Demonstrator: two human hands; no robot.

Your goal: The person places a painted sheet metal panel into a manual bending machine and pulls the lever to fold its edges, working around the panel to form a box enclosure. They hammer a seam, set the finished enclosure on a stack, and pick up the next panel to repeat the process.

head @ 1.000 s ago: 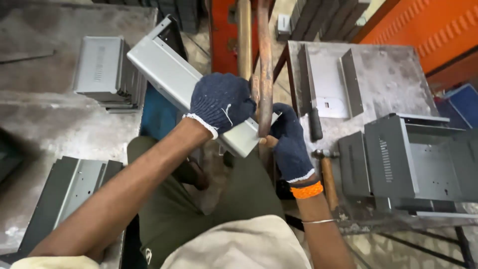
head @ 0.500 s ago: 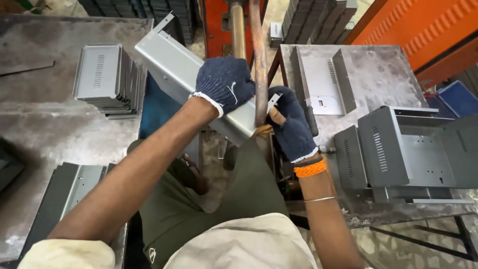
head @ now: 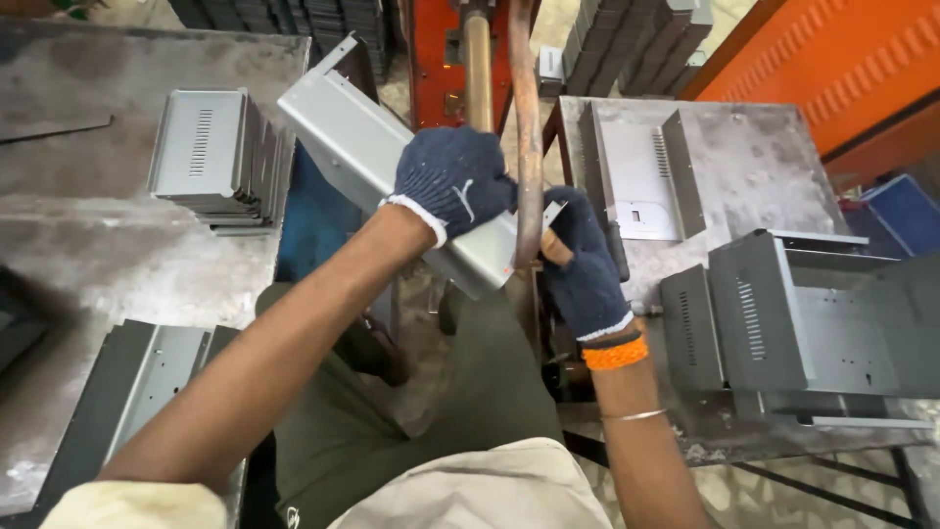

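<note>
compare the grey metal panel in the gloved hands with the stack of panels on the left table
The held panel is a single piece, tilted in the air; the stack of panels is several, lying on the left table. The left hand and right hand have a grip on the held one; the stack is untouched. Both are grey sheet metal.

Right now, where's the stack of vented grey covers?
In the head view, the stack sits upper left on the left table, just left of the grey panel that both hands hold.
</note>
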